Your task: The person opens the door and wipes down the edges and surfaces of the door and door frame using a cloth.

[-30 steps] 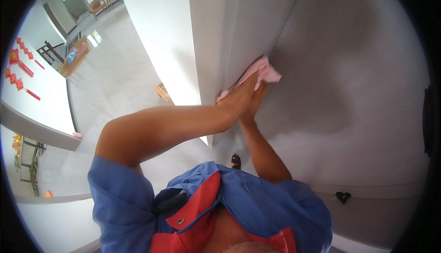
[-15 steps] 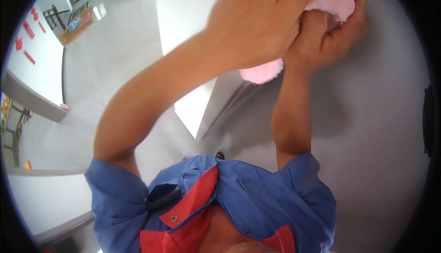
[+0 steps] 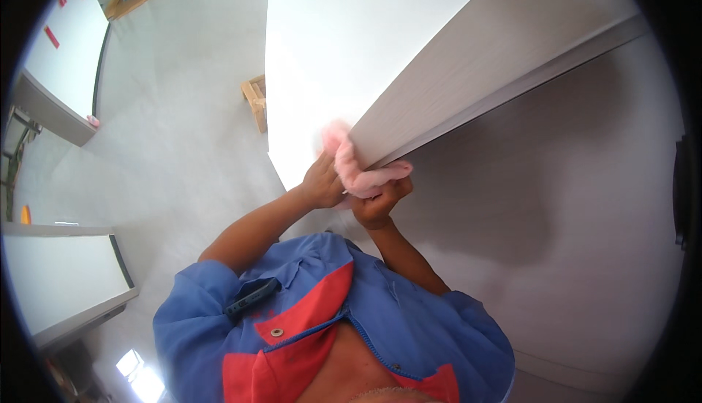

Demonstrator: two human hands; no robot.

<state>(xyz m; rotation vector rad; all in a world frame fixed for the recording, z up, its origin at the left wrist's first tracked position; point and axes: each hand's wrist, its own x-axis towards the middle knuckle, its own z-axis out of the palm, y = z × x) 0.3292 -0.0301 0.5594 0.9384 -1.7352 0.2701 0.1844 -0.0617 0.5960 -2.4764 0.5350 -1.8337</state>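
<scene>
- Two bare hands met at the near end of the grey strip (image 3: 453, 66), where we saw the pink cloth (image 3: 358, 181) folded across the corner, from just past the left fingers to just beyond the right knuckles.
- Our right hand (image 3: 380, 204) was curled nearly closed, gripping the cloth's folds. Our left hand (image 3: 319, 182) lay along its other end, fingertips hidden, so we could not tell how tightly they held.
- Beyond our fingers ran the strip, between the white wall (image 3: 365, 30) and, to the right fingers' right, the broad grey panel (image 3: 585, 162).
- The cloth's blurred upper end, past the left fingers, could have slid free, we judged, if that hand pressed without pinching.
- Bare fingertips could have scraped the corner had the folds ridden away from them.
- The dark seam (image 3: 468, 118) beyond the right fingers could have snagged a fold pushed into it.
- A dark device (image 3: 252, 298), jutting from our blue jacket (image 3: 431, 315) nearer the body than our fingers, could have dropped had we leaned forward.
</scene>
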